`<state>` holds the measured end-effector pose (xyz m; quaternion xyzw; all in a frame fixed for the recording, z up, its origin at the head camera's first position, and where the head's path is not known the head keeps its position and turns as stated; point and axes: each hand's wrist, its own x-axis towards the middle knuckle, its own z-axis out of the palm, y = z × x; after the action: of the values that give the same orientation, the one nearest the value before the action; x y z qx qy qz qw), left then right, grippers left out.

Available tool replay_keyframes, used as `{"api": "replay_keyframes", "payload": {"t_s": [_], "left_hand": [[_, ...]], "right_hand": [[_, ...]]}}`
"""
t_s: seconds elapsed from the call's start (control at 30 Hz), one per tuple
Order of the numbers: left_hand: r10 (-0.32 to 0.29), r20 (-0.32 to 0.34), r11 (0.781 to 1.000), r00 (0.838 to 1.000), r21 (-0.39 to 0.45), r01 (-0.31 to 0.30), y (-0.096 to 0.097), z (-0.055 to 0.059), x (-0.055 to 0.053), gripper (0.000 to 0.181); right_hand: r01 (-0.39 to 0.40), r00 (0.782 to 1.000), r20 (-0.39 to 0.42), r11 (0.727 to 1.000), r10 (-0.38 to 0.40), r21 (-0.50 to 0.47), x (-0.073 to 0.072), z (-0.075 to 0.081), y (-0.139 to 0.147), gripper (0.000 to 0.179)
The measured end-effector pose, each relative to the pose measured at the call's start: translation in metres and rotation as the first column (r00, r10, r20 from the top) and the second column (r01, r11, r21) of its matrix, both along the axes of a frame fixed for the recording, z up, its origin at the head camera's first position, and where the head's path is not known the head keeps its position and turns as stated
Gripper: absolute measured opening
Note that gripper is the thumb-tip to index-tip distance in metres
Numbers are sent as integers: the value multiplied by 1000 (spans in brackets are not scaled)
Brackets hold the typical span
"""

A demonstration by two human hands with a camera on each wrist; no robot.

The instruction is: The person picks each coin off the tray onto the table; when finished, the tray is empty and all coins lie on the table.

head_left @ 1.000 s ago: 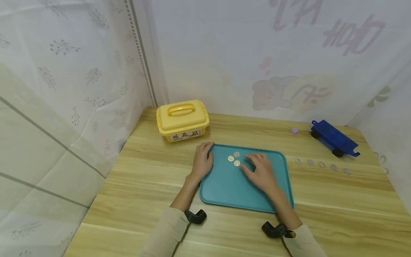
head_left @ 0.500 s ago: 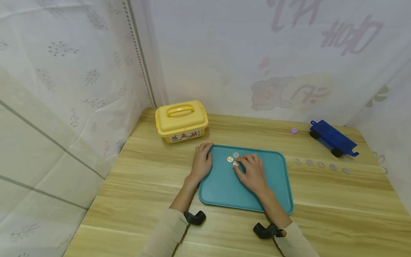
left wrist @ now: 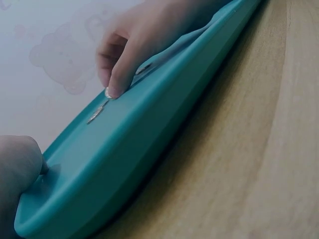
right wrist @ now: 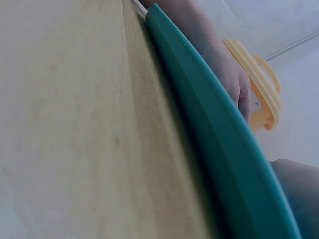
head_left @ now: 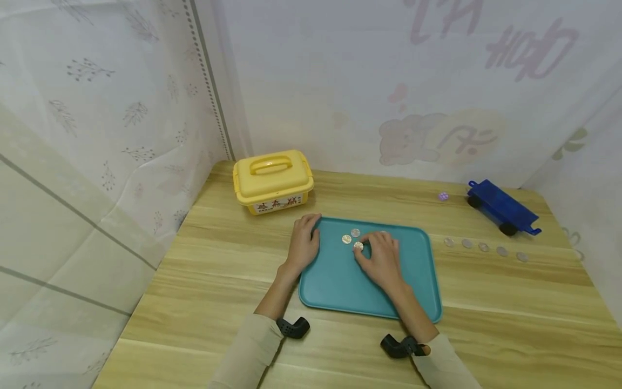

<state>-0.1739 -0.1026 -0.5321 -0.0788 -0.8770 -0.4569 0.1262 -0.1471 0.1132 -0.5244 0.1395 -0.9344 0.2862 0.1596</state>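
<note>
Teal plastic tray (head_left: 340, 281) lies flat on the wooden table (head_left: 204, 270), just in front of the person. Three coins sit close together on its far part: two (head_left: 346, 239) (head_left: 356, 233) lie free, and the third coin (head_left: 358, 246) is right at the fingertips of the right hand (head_left: 381, 259). That hand rests on the tray with its fingers bent and thumb and forefinger drawn together at the coin; the left wrist view shows a fingertip (left wrist: 113, 91) pressed down at the tray's surface beside a coin (left wrist: 96, 113), though whether the coin is truly pinched cannot be told. The left hand (head_left: 303, 243) rests on the tray's far left corner, its fingers curled over the rim and holding it.

Behind the tray, to the left, stands a yellow box (head_left: 273, 181) with a handle on its closed lid. Right of the tray a row of five coins (head_left: 483, 247) lies on the table, with a blue toy cart (head_left: 502, 207) and a small purple die (head_left: 443, 196) beyond it.
</note>
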Motion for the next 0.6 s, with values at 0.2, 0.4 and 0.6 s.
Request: {"api": "replay_keyframes", "payload": {"t_s": [0.2,0.4,0.6], "left_hand": [[0,8,1000,1000,2,0,0,2,1,39],[0,-2,1000,1000,0,0,1,2,1,40],[-2,8,1000,1000,4,2,0,2,1,40]], "right_hand": [[-8,996,-86,1000,10,24,-1,-2,2,16],[-25,997,-75,999,27,38,0,0,3,26],[-45,997,-63,997,50,69,0,-1,2,24]]}}
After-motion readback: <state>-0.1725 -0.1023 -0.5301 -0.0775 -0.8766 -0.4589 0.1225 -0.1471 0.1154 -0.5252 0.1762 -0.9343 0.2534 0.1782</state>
